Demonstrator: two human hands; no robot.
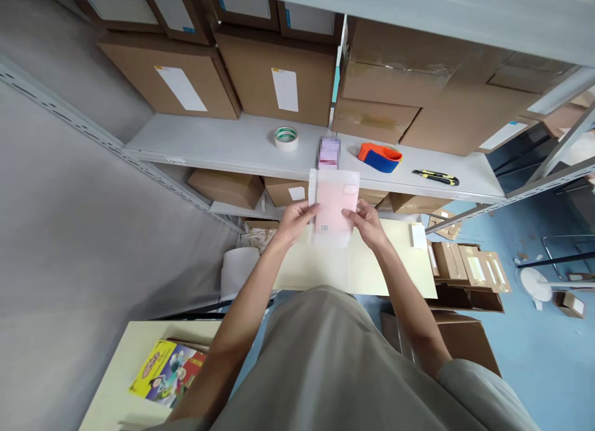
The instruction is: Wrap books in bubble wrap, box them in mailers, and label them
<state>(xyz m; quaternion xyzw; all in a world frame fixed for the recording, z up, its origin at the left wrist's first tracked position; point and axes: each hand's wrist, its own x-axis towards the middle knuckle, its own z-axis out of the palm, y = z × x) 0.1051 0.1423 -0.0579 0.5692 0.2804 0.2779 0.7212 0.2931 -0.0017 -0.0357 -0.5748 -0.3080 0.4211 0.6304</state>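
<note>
A flat pink phone case (333, 201) in a translucent plastic bag is held upright between both my hands, over the cream tabletop (372, 266). It has a pale rounded patch at its upper right and a small printed label near the bottom. My left hand (297, 220) pinches the left edge with the thumb on the front. On the opposite edge, my right hand (365, 221) grips the same way. Just behind the bag's top, a small purple item (329, 152) rests on the grey shelf (209, 136); it is blurred.
Along the shelf lie a tape roll (286, 138), an orange and blue tape dispenser (380, 157) and a yellow-black utility knife (436, 177). Large cardboard boxes (283, 77) stand behind. A small white box (418, 235) sits at the tabletop's right end. Cartons (469, 263) stand to the right.
</note>
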